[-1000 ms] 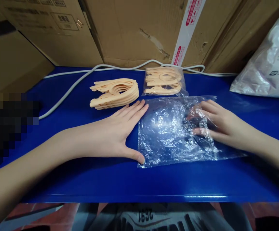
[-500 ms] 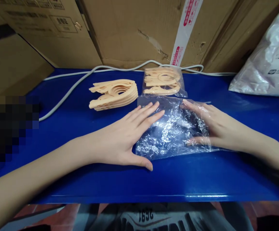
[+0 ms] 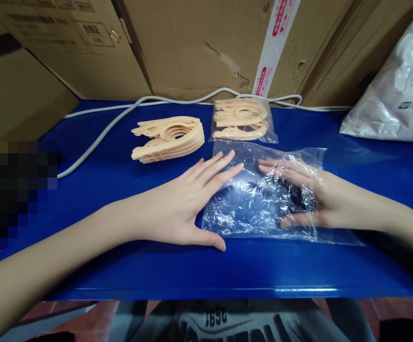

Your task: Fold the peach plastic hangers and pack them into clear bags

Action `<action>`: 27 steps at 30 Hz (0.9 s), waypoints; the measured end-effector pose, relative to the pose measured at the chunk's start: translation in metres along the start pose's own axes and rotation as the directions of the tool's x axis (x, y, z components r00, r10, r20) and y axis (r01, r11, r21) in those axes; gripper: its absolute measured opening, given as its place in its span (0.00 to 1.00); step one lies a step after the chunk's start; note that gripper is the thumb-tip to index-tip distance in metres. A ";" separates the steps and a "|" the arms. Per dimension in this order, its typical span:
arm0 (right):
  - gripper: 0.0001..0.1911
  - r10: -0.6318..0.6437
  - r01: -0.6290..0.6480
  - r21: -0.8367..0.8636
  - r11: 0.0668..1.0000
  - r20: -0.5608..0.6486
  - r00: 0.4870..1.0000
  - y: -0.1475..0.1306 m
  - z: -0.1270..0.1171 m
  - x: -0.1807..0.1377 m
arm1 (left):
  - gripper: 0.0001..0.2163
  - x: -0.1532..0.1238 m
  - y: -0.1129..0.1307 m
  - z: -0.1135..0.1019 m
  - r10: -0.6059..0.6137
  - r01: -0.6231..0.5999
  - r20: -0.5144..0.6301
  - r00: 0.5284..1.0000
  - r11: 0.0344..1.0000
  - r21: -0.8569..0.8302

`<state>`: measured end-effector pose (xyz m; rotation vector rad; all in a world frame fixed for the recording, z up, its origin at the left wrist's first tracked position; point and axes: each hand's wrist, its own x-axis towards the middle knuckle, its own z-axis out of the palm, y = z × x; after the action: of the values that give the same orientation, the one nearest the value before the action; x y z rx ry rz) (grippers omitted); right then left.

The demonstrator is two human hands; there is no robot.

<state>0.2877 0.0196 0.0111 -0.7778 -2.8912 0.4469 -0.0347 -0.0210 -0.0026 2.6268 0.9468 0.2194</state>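
A clear plastic bag (image 3: 249,209) lies crinkled on the blue table. My left hand (image 3: 188,204) rests flat on its left part, fingers spread and thumb pointing toward the table's front edge. From the right, my right hand (image 3: 309,190) reaches inside the bag, fingers and thumb apart beneath the shiny film. Beyond my left hand is a stack of beige plastic folding hangers (image 3: 170,140), unwrapped and neatly nested. Similar hangers sit in a clear packet (image 3: 242,121) just behind the bag.
Cardboard boxes (image 3: 199,47) line the back of the blue table (image 3: 177,270). A white cable (image 3: 110,128) curls along the rear and left. At the right rear stands a large white plastic sack (image 3: 395,104). The table's front edge is close to my body.
My right hand has shifted slightly toward me inside the bag, whose open right end now spreads flatter around the wrist. My left hand has stayed nearly still.
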 end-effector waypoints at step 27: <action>0.54 0.065 -0.061 -0.135 0.989 0.026 0.998 0.003 0.001 -0.008 | 0.60 0.001 -0.001 -0.003 -0.159 0.151 0.132 0.978 0.986 0.072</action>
<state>0.2953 0.0176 0.0092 -0.8913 -2.9565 0.2752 -0.0352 -0.0195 -0.0004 2.5681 1.1203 -0.0291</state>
